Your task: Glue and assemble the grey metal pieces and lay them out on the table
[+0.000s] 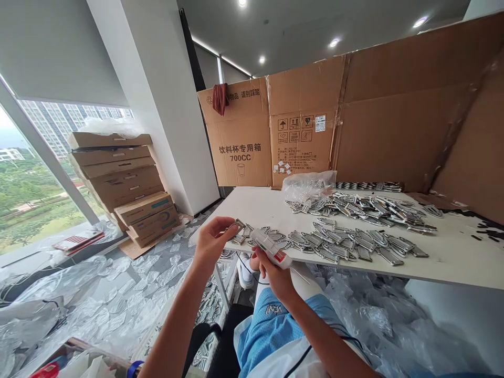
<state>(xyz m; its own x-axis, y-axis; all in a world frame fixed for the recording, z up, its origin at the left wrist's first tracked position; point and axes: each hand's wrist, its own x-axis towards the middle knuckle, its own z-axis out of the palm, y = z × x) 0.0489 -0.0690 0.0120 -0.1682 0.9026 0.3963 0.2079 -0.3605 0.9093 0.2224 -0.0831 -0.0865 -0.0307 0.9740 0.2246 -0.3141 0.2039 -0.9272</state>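
Observation:
My left hand (pixel 214 239) is at the near left edge of the white table, its thumb and fingers pinching a small flat metal buckle-like piece (pixel 238 224). To its right, my right hand (pixel 275 270) is wrapped round a white glue gun (pixel 271 247) with a red label. The gun's front end points up and left, close to the left hand, and a thin pale stick (pixel 301 274) juts from its rear. Similar metal pieces with loops (pixel 334 239) lie just beyond the hands. The left fingertips partly cover the piece they hold.
A larger heap of metal pieces (pixel 366 207) and a clear plastic bag (pixel 309 184) lie farther back on the white table (pixel 244 202). Tall cardboard panels (pixel 244 126) stand behind it. Stacked boxes (pixel 122 178) stand left; plastic wrappers (pixel 129 294) litter the floor. A black cord (pixel 246 268) hangs below the hands.

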